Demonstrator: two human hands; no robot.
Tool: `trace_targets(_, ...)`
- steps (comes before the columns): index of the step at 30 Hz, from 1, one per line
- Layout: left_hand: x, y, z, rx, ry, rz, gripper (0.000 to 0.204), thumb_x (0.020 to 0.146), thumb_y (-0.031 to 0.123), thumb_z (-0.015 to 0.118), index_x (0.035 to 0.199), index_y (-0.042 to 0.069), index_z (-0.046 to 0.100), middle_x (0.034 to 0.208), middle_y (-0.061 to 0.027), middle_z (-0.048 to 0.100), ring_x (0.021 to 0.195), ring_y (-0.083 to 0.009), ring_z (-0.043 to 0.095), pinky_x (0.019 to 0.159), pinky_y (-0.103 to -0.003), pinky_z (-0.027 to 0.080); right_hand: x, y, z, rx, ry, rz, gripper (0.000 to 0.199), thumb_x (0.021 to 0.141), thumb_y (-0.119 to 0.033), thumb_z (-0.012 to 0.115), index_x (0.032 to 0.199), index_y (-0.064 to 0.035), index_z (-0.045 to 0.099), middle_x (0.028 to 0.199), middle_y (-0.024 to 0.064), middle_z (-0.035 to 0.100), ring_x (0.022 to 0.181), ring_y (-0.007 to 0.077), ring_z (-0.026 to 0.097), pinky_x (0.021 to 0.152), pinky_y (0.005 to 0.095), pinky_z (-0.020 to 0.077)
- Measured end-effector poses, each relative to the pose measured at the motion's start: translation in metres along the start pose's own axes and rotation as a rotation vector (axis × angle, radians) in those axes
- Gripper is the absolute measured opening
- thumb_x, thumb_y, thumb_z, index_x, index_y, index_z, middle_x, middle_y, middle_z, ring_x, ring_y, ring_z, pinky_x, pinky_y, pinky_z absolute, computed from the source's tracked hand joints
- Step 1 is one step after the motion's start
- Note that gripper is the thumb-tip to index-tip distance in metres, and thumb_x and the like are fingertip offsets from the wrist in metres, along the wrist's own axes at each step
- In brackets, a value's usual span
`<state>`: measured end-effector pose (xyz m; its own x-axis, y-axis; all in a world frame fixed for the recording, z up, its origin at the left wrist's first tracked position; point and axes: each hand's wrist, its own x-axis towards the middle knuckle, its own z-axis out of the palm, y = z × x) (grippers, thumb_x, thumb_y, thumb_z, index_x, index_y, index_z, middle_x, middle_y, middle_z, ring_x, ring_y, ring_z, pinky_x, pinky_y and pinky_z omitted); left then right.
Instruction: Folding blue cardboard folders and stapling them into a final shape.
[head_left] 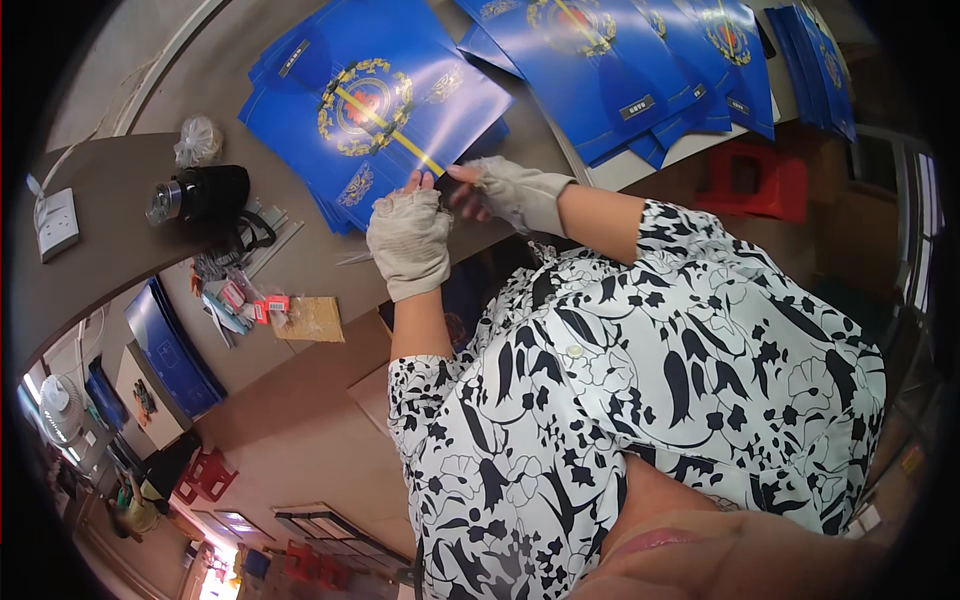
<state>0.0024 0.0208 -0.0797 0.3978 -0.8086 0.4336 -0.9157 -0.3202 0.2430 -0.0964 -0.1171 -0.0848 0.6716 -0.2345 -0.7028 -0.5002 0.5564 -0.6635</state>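
A blue printed cover [430,75] with a round gold and red emblem tops a stack on the table before me. A narrow yellow strip [400,140] runs slantwise across it to its near edge. My left hand [410,240], in a pale fingerless glove, has its fingers bent at that edge; what they grip is hidden. My right hand [510,195], gloved alike, is closed with thumb and fingers at the strip's near end. The two hands are close together, slightly apart.
More blue covers [600,90] lie to the right, with another stack [815,70] beyond. A red stool [755,185] stands below them. At left are a dark bottle [200,193], a plastic bag [198,140], a socket box [57,225] and small packets [250,300] by a tan piece [308,320].
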Motion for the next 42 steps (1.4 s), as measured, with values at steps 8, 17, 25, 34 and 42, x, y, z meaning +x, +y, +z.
trace_targets(8, -0.028, 0.013, 0.012, -0.230, 0.339, -0.370, 0.038, 0.072, 0.014, 0.067, 0.108, 0.004, 0.059, 0.104, -0.0141, 0.061, 0.088, -0.0292, 0.059, 0.079, -0.038, 0.046, 0.029, 0.022, -0.013, 0.158, -0.006, -0.065, 0.027, 0.087, -0.025, 0.056, 0.091, 0.0016, 0.057, 0.077, 0.0119, 0.061, 0.058, 0.0160, 0.058, 0.047, 0.0282, 0.0463)
trace_targets(17, -0.041, -0.023, 0.002, -1.229, -0.022, -1.519, 0.033, 0.084, 0.022, 0.063, 0.108, 0.004, 0.050, 0.085, -0.0058, 0.055, 0.053, -0.0139, 0.053, 0.043, -0.023, 0.038, 0.028, 0.016, -0.020, 0.223, 0.008, -0.013, 0.023, 0.087, -0.022, 0.057, 0.089, 0.0004, 0.056, 0.074, 0.0111, 0.062, 0.050, 0.0148, 0.057, 0.043, 0.0254, 0.0463)
trace_targets(25, -0.046, -0.026, 0.013, -1.703, 0.072, -1.463, 0.020, 0.083, 0.017, 0.062, 0.094, 0.010, 0.047, 0.078, -0.0009, 0.050, 0.049, -0.0109, 0.047, 0.041, -0.021, 0.036, 0.013, 0.002, -0.020, 0.262, 0.009, -0.073, 0.023, 0.086, -0.025, 0.058, 0.080, -0.0028, 0.055, 0.064, 0.0081, 0.059, 0.047, 0.0144, 0.054, 0.045, 0.0275, 0.0430)
trace_targets(34, -0.032, -0.050, -0.010, -0.408, 0.092, -0.991, 0.025, 0.081, 0.012, 0.062, 0.102, -0.001, 0.054, 0.078, -0.0061, 0.055, 0.062, -0.0173, 0.055, 0.056, -0.026, 0.045, -0.006, -0.039, -0.074, -1.026, 0.531, -0.912, 0.016, 0.076, -0.019, 0.064, 0.085, -0.0061, 0.061, 0.082, 0.0095, 0.062, 0.073, 0.0234, 0.061, 0.066, 0.0323, 0.0492)
trace_targets(42, 0.064, -0.001, 0.005, 0.054, -0.089, 0.006, 0.042, 0.076, 0.021, 0.061, 0.114, 0.005, 0.056, 0.120, -0.0167, 0.052, 0.110, -0.0349, 0.050, 0.094, -0.039, 0.038, 0.009, -0.076, -0.063, -1.483, 0.248, -0.884, 0.011, 0.075, -0.012, 0.058, 0.084, -0.0078, 0.062, 0.086, 0.0092, 0.061, 0.083, 0.0289, 0.059, 0.073, 0.0364, 0.0475)
